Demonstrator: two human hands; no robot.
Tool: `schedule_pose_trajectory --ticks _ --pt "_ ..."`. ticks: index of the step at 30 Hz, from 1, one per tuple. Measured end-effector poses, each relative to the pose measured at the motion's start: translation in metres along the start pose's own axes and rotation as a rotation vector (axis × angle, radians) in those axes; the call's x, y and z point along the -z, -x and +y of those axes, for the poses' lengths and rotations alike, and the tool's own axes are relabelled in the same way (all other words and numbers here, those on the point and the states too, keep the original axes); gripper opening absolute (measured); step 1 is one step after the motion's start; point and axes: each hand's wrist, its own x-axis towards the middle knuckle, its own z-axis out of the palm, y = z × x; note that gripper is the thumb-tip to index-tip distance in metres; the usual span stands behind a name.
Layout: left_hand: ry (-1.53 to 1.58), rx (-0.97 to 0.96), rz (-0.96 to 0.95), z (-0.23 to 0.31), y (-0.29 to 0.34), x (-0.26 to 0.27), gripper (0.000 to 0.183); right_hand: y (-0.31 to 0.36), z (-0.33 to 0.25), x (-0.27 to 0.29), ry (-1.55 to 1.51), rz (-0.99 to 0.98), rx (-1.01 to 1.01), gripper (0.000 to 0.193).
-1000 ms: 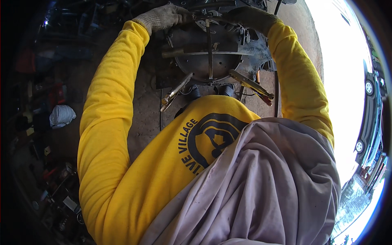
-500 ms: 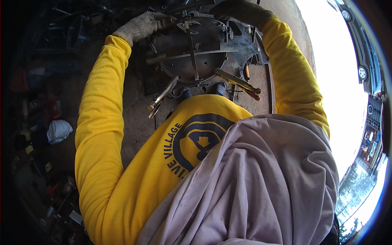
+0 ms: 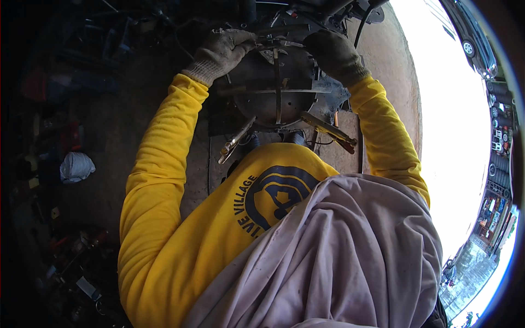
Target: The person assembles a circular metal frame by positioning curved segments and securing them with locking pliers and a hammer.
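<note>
A dark round metal plate (image 3: 254, 105) lies on a workpiece before me, crossed by a flat bar (image 3: 298, 91) and an upright strip (image 3: 278, 82). At its far rim, my left hand (image 3: 223, 53) in a grey knit glove has its fingers closed at the left end of a thin metal strip (image 3: 280, 42). My right hand (image 3: 334, 57), in a darker glove, is curled at that strip's right end, its fingertips partly hidden. Locking pliers (image 3: 236, 142) grip the plate's near left edge, and a second pair of locking pliers (image 3: 331, 133) the near right edge.
Beyond the plate are dark metal parts and a hanging cable (image 3: 361, 27). A white bundle (image 3: 77, 167) sits on the floor at left, amid dim clutter. A bright opening at right shows a parked car (image 3: 474, 41). A mauve cloth (image 3: 328, 251) drapes over my front.
The view has shifted, so plate and hands appear lower and further right. My right hand has come closer to the plate and to my left hand. Both pliers stay clamped.
</note>
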Motion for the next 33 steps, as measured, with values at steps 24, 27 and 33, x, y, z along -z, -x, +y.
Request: schedule_pose_trajectory --ticks 24,27,33 --pt "1.286 0.441 0.686 0.055 0.131 0.107 0.034 0.015 -0.025 0.092 -1.061 0.546 -0.724 0.032" --pt "1.308 0.431 0.702 0.055 0.136 0.108 0.033 0.040 -0.028 0.086 -1.127 0.622 -0.790 0.034" --pt "1.438 0.329 0.647 0.040 0.144 0.105 0.032 0.085 -0.032 0.085 -1.106 0.685 -0.853 0.039"
